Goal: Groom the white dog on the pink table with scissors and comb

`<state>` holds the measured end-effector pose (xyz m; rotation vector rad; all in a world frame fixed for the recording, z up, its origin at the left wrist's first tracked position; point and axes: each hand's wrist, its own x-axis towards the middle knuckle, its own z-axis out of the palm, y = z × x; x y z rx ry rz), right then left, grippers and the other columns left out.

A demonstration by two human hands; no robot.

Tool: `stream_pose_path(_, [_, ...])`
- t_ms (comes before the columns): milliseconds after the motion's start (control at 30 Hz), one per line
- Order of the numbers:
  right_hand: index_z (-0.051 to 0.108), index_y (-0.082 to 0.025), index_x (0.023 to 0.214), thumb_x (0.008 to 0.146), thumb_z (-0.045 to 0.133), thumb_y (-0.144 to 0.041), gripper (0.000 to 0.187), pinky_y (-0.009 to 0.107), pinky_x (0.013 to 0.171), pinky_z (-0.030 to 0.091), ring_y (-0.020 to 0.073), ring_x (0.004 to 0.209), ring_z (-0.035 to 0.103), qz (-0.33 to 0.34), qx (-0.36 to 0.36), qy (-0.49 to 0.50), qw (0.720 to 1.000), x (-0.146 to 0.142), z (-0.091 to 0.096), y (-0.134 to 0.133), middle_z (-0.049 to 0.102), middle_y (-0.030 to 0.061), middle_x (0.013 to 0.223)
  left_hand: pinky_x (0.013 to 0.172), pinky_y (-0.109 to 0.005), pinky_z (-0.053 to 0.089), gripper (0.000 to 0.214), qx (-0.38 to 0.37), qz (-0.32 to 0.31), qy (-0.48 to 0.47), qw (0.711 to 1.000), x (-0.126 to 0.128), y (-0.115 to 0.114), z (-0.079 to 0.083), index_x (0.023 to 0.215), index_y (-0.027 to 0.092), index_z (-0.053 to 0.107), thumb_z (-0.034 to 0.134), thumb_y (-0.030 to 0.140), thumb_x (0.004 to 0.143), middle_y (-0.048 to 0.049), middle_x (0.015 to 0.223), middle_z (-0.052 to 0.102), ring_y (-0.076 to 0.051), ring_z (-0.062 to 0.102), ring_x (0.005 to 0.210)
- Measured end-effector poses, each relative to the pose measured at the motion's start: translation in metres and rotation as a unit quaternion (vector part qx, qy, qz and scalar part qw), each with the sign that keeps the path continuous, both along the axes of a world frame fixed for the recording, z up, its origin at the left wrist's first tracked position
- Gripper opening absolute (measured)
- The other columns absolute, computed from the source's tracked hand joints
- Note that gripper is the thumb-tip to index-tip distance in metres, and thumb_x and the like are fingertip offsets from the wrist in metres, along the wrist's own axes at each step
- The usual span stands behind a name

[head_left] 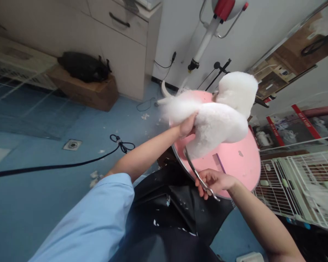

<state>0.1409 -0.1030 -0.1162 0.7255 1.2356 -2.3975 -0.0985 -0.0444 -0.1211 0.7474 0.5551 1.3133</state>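
White fluffy dog [221, 120] standing on pink round table [243, 160], between the hands. Left hand [187, 126] is gripping its hindquarters, steadying them. Right hand [214, 181], fingers through the loops, is angling scissors [197, 174] up toward the rear leg; comb [218, 162] lying beside.

Single head view, tilted, looking forward-down, close over pink table [243, 163]; blue floor [43, 174] beyond.

Dog [221, 123]: white. Counter [243, 163]: pink. Scissors [198, 174]: silver. Comb [218, 162]: purple. Sleeve [98, 222]: light blue. Apron [175, 203]: black. Floor [30, 196]: blue.
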Motion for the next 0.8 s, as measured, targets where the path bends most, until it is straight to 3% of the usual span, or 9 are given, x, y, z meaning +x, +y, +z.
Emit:
stream_pose_path(133, [0.065, -0.011, 0.106, 0.067, 0.088, -0.028, 0.048, 0.021, 0.065, 0.057, 0.0146, 0.072, 0.073, 0.003, 0.015, -0.019, 1.000, 0.001, 0.001, -0.004, 0.075, 0.0092, 0.089, 0.072, -0.025, 0.054, 0.057, 0.004, -0.013, 0.001, 1.000, -0.001, -0.002, 0.002, 0.111, 0.014, 0.061, 0.026, 0.057, 0.094, -0.0054, 0.101, 0.069, -0.018, 0.063, 0.092])
stream_pose_path(233, [0.065, -0.011, 0.107, 0.066, 0.089, -0.031, 0.051, 0.023, 0.070, 0.057, 0.0143, 0.075, 0.072, -0.030, 0.039, -0.015, 0.999, 0.000, 0.003, -0.008, 0.074, 0.0086, 0.089, 0.072, -0.026, 0.055, 0.057, 0.004, -0.011, 0.000, 1.000, -0.001, -0.002, 0.003, 0.121, 0.016, 0.057, 0.026, 0.056, 0.095, -0.0051, 0.110, 0.067, -0.020, 0.063, 0.097])
stream_pose_path(333, [0.065, -0.012, 0.104, 0.069, 0.088, -0.026, 0.044, 0.021, 0.066, 0.057, 0.0124, 0.070, 0.071, -0.015, 0.053, -0.061, 0.997, 0.000, 0.005, -0.013, 0.074, 0.0063, 0.086, 0.070, -0.027, 0.056, 0.057, 0.004, -0.009, 0.002, 1.000, 0.000, -0.002, 0.003, 0.129, 0.018, 0.052, 0.027, 0.057, 0.095, -0.0052, 0.112, 0.065, -0.020, 0.063, 0.097])
stream_pose_path(500, [0.064, -0.012, 0.105, 0.064, 0.090, -0.031, 0.052, 0.021, 0.067, 0.056, 0.0125, 0.073, 0.071, -0.032, 0.079, -0.069, 0.994, 0.000, 0.006, -0.016, 0.073, 0.0065, 0.087, 0.069, -0.024, 0.055, 0.058, 0.019, -0.016, 0.006, 1.000, 0.002, 0.000, 0.002, 0.130, 0.016, 0.052, 0.029, 0.056, 0.095, -0.0074, 0.111, 0.066, -0.020, 0.064, 0.097])
stream_pose_path(633, [0.063, -0.013, 0.104, 0.067, 0.088, -0.029, 0.047, 0.021, 0.067, 0.055, 0.0114, 0.070, 0.070, -0.026, 0.098, -0.092, 0.991, 0.001, 0.006, -0.017, 0.072, 0.0048, 0.084, 0.061, -0.019, 0.050, 0.058, 0.010, -0.008, 0.007, 1.000, 0.003, -0.002, 0.005, 0.133, 0.015, 0.051, 0.030, 0.054, 0.097, -0.0084, 0.109, 0.065, -0.018, 0.063, 0.091])
stream_pose_path(733, [0.064, -0.013, 0.105, 0.066, 0.089, -0.031, 0.050, 0.021, 0.066, 0.055, 0.0120, 0.071, 0.070, -0.022, 0.104, -0.094, 0.990, 0.001, 0.007, -0.018, 0.072, 0.0060, 0.087, 0.057, -0.020, 0.047, 0.056, 0.011, -0.003, 0.027, 1.000, 0.003, -0.003, 0.007, 0.126, 0.012, 0.055, 0.029, 0.052, 0.097, -0.0082, 0.095, 0.066, -0.015, 0.059, 0.076])
stream_pose_path(800, [0.064, -0.013, 0.106, 0.064, 0.090, -0.031, 0.052, 0.021, 0.067, 0.055, 0.0117, 0.071, 0.069, -0.033, 0.112, -0.095, 0.989, 0.002, 0.007, -0.018, 0.072, 0.0057, 0.087, 0.057, -0.021, 0.047, 0.056, 0.015, 0.003, 0.028, 0.999, 0.004, -0.003, 0.006, 0.122, 0.012, 0.057, 0.031, 0.054, 0.095, -0.0088, 0.096, 0.066, -0.017, 0.059, 0.078])
